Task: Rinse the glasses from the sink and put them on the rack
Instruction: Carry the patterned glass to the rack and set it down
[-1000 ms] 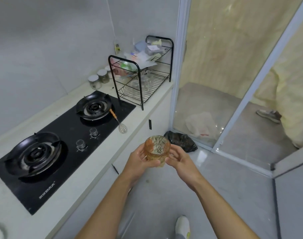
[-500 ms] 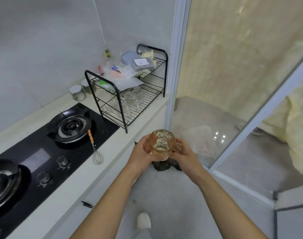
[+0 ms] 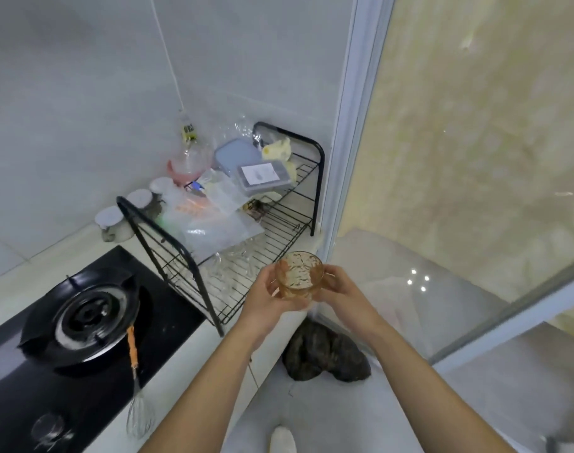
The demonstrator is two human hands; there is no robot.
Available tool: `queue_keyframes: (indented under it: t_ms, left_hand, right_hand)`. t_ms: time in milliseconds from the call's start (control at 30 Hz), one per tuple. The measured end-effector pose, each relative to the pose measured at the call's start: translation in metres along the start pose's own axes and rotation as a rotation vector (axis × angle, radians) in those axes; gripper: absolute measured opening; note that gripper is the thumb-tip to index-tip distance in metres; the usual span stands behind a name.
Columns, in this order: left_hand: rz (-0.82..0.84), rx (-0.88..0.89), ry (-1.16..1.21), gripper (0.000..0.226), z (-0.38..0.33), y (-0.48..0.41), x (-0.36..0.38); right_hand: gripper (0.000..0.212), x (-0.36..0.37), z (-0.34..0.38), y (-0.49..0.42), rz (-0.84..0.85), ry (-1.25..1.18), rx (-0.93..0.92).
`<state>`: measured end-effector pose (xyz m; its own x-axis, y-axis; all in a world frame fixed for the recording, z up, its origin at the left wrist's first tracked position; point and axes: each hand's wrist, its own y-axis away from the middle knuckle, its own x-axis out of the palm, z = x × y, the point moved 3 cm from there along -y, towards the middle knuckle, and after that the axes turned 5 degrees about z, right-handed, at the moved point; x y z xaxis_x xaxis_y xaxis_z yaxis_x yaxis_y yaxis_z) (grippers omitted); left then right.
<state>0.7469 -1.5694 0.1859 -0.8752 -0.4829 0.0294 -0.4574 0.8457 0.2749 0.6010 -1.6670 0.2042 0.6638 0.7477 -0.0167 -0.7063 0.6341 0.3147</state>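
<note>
Head view: the left hand point(image 3: 262, 302) and right hand point(image 3: 341, 295) together hold one amber glass point(image 3: 297, 279), mouth up. The fingers of each hand are curled round its wall, one hand on each side. The amber glass is in the air at the bench point(image 3: 194, 361) edge, just in front of the black wire rack point(image 3: 168, 237). Clear glasses point(image 3: 233, 266) stand on its lower shelf. A whisk point(image 3: 137, 397) lies beside the burner point(image 3: 83, 318).

Grey tiled wall point(image 3: 83, 93) on my left. Pale worktop point(image 3: 44, 273) beneath it, black hob point(image 3: 174, 308) set in. Glass door point(image 3: 475, 158) ahead, pale frame point(image 3: 354, 142). Glossy grey floor point(image 3: 328, 416) underfoot.
</note>
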Motion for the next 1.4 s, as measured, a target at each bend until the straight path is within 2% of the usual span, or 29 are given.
queue_keyframes:
  t_ms: [267, 467, 600, 733, 767, 833, 867, 933, 967, 1033, 1067, 1167, 1233, 1400]
  left_hand:
    - [-0.065, -0.034, 0.016, 0.100, -0.006, -0.073, -0.007]
    - [-0.190, -0.022, 0.061, 0.086, -0.013, -0.103, 0.002]
    - [-0.310, -0.073, 0.104, 0.088, -0.015, -0.122, 0.019]
    - [-0.456, -0.110, 0.220, 0.094, -0.011, -0.135, 0.045]
    - [-0.449, -0.123, 0.231, 0.094, -0.013, -0.135, 0.043]
    - [-0.512, -0.144, 0.363, 0.085, -0.008, -0.142, 0.059]
    - [-0.494, -0.146, 0.404, 0.079, -0.010, -0.145, 0.058]
    - [-0.567, -0.157, 0.510, 0.079, -0.010, -0.147, 0.070]
    - [-0.551, -0.171, 0.522, 0.081, -0.012, -0.151, 0.071]
    - [-0.548, -0.170, 0.560, 0.069, -0.010, -0.157, 0.078]
    - [-0.533, -0.176, 0.564, 0.064, -0.009, -0.161, 0.079]
    - [-0.663, -0.232, 0.552, 0.069, -0.009, -0.174, 0.077]
    - [-0.713, -0.262, 0.532, 0.060, -0.011, -0.182, 0.077]
    - [-0.701, -0.250, 0.593, 0.054, -0.007, -0.202, 0.068]
  right_hand:
    - [0.050, -0.019, 0.017, -0.084, 0.098, 0.060, 0.065]
    - [0.054, -0.035, 0.025, -0.136, 0.228, 0.122, 0.073]
    - [0.048, -0.057, 0.028, -0.169, 0.339, 0.161, 0.115]
    - [0.048, -0.079, 0.038, -0.194, 0.418, 0.244, 0.114]
    - [0.045, -0.077, 0.041, -0.197, 0.411, 0.252, 0.105]
    - [0.040, -0.089, 0.036, -0.215, 0.459, 0.319, 0.107]
    - [0.040, -0.088, 0.038, -0.218, 0.454, 0.323, 0.094]
    - [0.045, -0.090, 0.037, -0.227, 0.527, 0.384, 0.080]
    - [0.047, -0.089, 0.039, -0.227, 0.532, 0.391, 0.072]
    - [0.050, -0.088, 0.036, -0.231, 0.577, 0.397, 0.075]
    - [0.051, -0.087, 0.037, -0.229, 0.571, 0.390, 0.067]
    - [0.046, -0.085, 0.036, -0.235, 0.540, 0.432, 0.011]
    - [0.045, -0.085, 0.034, -0.245, 0.504, 0.450, 0.000]
    - [0.053, -0.073, 0.039, -0.270, 0.442, 0.529, 0.024]
